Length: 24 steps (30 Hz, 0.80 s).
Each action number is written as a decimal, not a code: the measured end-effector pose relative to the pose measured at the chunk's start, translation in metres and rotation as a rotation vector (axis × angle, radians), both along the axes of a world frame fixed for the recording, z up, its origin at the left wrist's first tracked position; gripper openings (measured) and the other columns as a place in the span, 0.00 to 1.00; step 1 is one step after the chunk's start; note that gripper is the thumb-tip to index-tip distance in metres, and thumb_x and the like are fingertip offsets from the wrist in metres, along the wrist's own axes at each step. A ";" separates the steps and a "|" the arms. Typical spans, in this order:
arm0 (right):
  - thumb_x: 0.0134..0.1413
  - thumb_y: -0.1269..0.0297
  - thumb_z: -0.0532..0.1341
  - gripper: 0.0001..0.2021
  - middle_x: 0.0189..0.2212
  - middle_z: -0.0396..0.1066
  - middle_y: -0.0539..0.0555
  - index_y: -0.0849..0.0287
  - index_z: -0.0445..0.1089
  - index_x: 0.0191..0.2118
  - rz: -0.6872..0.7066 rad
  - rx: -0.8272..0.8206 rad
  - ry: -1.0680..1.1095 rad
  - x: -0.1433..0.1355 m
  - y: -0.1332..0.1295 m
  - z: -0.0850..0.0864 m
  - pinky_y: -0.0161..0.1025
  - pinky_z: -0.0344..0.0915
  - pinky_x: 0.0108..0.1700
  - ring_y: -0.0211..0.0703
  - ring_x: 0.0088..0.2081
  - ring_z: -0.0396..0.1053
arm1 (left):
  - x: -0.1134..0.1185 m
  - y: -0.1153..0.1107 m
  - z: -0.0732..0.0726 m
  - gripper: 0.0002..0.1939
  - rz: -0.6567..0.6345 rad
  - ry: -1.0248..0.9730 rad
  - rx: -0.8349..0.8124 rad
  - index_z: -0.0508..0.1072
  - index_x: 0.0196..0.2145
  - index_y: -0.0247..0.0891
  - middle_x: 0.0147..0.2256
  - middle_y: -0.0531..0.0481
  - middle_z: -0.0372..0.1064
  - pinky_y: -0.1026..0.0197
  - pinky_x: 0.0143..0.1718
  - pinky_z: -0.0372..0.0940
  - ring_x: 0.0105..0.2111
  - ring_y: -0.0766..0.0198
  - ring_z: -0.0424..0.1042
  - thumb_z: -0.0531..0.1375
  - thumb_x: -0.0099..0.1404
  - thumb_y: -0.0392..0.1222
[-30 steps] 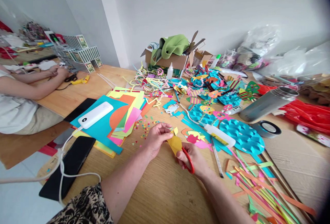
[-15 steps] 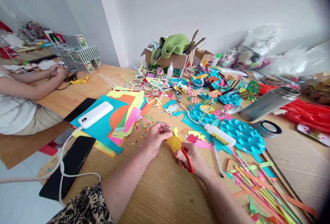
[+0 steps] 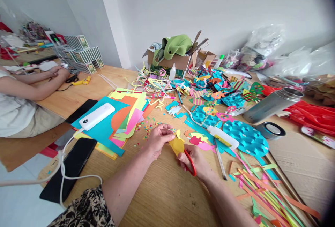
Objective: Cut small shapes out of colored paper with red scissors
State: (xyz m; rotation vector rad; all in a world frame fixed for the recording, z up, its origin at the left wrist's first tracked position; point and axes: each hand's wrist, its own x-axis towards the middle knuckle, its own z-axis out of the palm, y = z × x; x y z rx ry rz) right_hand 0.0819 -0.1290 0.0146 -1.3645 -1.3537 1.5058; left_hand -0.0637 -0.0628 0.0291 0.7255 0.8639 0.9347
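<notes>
A small piece of yellow paper (image 3: 178,144) is pinched by its upper left part in my left hand (image 3: 160,140). Red-handled scissors (image 3: 192,164) are in my right hand (image 3: 192,160), fingers closed round the handles. Their blades are hidden at the yellow paper. My right thumb lies against the paper's lower edge. Just beyond my hands lie pink, yellow and red paper fish (image 3: 197,138). Tiny paper scraps (image 3: 145,129) are scattered to the left of my left hand.
Coloured sheets (image 3: 104,103) with a white power bank (image 3: 97,116) lie left, beside a black phone (image 3: 70,169). A glue bottle (image 3: 223,137), pen (image 3: 220,159) and steel flask (image 3: 273,105) are right. A person's forearms (image 3: 39,84) rest at far left.
The yellow paper has shifted very slightly between my hands, and its outline near the top looks a little different. Both hands stay in nearly the same place.
</notes>
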 end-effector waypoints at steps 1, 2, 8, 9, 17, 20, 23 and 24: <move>0.33 0.29 0.64 0.33 0.12 0.59 0.46 0.59 0.60 0.22 -0.004 -0.003 0.004 0.000 0.000 0.000 0.30 0.48 0.15 0.33 0.13 0.56 | 0.000 0.000 0.000 0.21 0.000 0.000 -0.002 0.72 0.33 0.36 0.24 0.54 0.70 0.64 0.32 0.61 0.27 0.67 0.68 0.72 0.39 0.36; 0.33 0.29 0.64 0.33 0.12 0.59 0.46 0.59 0.59 0.22 -0.008 -0.005 0.005 0.000 0.000 -0.001 0.30 0.48 0.15 0.33 0.13 0.57 | 0.000 0.000 -0.001 0.21 -0.002 0.000 -0.005 0.72 0.33 0.36 0.24 0.54 0.70 0.64 0.32 0.61 0.27 0.67 0.69 0.72 0.39 0.36; 0.33 0.28 0.63 0.33 0.12 0.58 0.45 0.58 0.58 0.21 0.002 -0.002 -0.006 0.000 0.000 0.000 0.30 0.46 0.15 0.33 0.13 0.56 | -0.001 0.002 -0.002 0.21 -0.007 0.002 -0.027 0.72 0.34 0.36 0.25 0.54 0.71 0.64 0.31 0.61 0.28 0.67 0.69 0.72 0.40 0.36; 0.33 0.28 0.63 0.33 0.12 0.57 0.45 0.58 0.58 0.21 0.002 -0.004 -0.006 -0.001 0.000 0.000 0.30 0.46 0.15 0.32 0.12 0.56 | -0.001 0.002 -0.002 0.21 -0.008 0.001 -0.029 0.72 0.34 0.36 0.25 0.54 0.71 0.64 0.32 0.61 0.28 0.67 0.69 0.72 0.40 0.36; 0.33 0.28 0.63 0.33 0.11 0.58 0.46 0.58 0.59 0.21 -0.006 0.000 -0.005 -0.001 0.000 0.001 0.30 0.47 0.15 0.32 0.12 0.55 | -0.001 0.002 -0.005 0.22 -0.020 -0.016 -0.037 0.73 0.33 0.35 0.25 0.54 0.70 0.63 0.32 0.62 0.27 0.67 0.70 0.73 0.39 0.36; 0.33 0.28 0.63 0.33 0.11 0.59 0.46 0.59 0.59 0.21 -0.001 0.004 -0.011 0.000 0.000 0.001 0.30 0.48 0.15 0.32 0.13 0.55 | -0.002 0.003 -0.005 0.22 -0.030 -0.014 -0.044 0.72 0.33 0.35 0.26 0.54 0.70 0.64 0.31 0.61 0.27 0.68 0.69 0.73 0.39 0.36; 0.32 0.28 0.64 0.33 0.12 0.58 0.46 0.59 0.60 0.21 0.006 0.001 0.001 0.001 0.000 -0.001 0.30 0.48 0.16 0.32 0.13 0.56 | -0.002 0.003 -0.005 0.22 -0.040 -0.007 -0.050 0.72 0.34 0.35 0.27 0.53 0.71 0.64 0.31 0.61 0.28 0.68 0.70 0.73 0.39 0.36; 0.31 0.28 0.64 0.33 0.12 0.58 0.46 0.59 0.60 0.21 0.008 -0.002 0.009 0.001 0.000 -0.002 0.30 0.48 0.16 0.32 0.13 0.57 | -0.002 0.003 -0.005 0.22 -0.043 -0.005 -0.053 0.72 0.34 0.35 0.27 0.53 0.71 0.64 0.31 0.61 0.28 0.67 0.70 0.73 0.39 0.36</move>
